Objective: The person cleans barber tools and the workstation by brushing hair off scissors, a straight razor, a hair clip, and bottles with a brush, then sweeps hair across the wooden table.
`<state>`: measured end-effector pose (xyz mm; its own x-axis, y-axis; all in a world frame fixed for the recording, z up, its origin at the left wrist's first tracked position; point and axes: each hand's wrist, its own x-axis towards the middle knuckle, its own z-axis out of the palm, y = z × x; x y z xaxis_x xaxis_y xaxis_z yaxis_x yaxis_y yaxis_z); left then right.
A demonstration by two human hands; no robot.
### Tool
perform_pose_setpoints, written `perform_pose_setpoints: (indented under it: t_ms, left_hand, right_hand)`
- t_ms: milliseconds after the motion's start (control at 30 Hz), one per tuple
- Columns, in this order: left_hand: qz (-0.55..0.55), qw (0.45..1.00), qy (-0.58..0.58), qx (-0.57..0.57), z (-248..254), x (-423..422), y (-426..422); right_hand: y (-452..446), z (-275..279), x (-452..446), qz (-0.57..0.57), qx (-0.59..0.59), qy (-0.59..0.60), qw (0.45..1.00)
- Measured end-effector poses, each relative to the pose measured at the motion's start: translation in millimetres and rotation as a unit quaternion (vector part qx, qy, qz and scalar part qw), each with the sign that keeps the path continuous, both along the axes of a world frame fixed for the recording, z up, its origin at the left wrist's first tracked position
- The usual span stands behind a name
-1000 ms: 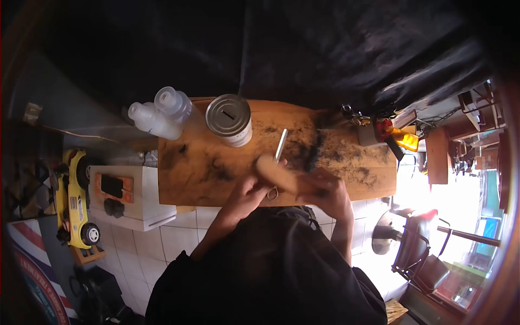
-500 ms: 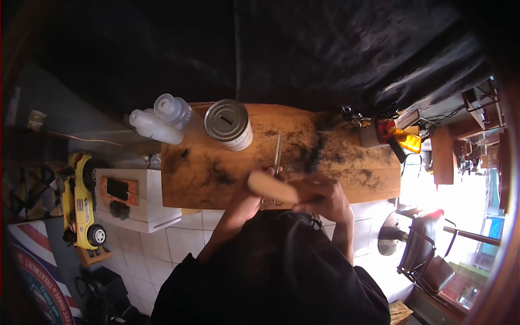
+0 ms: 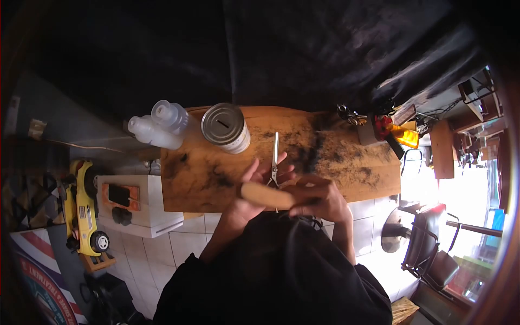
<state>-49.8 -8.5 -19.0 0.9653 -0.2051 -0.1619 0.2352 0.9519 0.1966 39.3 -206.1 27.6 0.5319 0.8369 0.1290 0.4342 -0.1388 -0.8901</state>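
Note:
A pair of silver scissors (image 3: 275, 162) lies across the fingers of my left hand (image 3: 244, 210), blades pointing away from me over the wooden tabletop (image 3: 216, 189). My left hand is palm up with its fingers spread under the scissors. Closed around one end of a tan, rounded, brush-like thing (image 3: 266, 195) is my right hand (image 3: 324, 199). That thing is blurred, so its exact kind is unclear. It crosses over my left palm and hides part of the scissors' handles. Dark hair clippings (image 3: 314, 154) are scattered on the wood.
A tin can (image 3: 225, 127) with a slotted lid stands by two translucent bottles (image 3: 157, 132) at the back left. At the back right is a container (image 3: 374, 130) of tools. A white cabinet (image 3: 162, 200) adjoins the left edge; a chair (image 3: 428, 238) stands right.
My left fingers have spread out, and more of the scissors shows. The tan brush-like thing has shifted slightly left and toward me with my right hand.

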Motion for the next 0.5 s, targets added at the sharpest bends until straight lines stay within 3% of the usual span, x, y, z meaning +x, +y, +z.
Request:
perform_pose_setpoints:
  t_ms: [67,167,267,400,500]
  left_hand:
    - [0.02,0.999,0.0,-0.043,5.4,1.2,-0.4]
    - [-0.012,0.982,-0.041,0.185,11.1,-2.7,2.8]
    - [-0.028,0.972,-0.016,0.233,21.9,-3.6,3.4]
    - [0.012,0.968,0.009,0.249,3.9,3.0,4.4]
    - [0.047,0.988,0.043,0.139,3.0,6.6,1.2]
  right_hand:
    - [-1.6,-14.5,-0.2,-0.122,-0.013,-0.016,0.992]
    - [7.8,-8.0,-2.6,-0.291,-0.002,-0.061,0.955]
    - [10.3,0.4,2.3,-0.377,0.004,-0.086,0.922]
    - [-9.8,-3.7,5.6,-0.125,0.025,-0.049,0.991]
    - [-4.6,12.3,0.7,0.034,0.008,0.01,0.999]
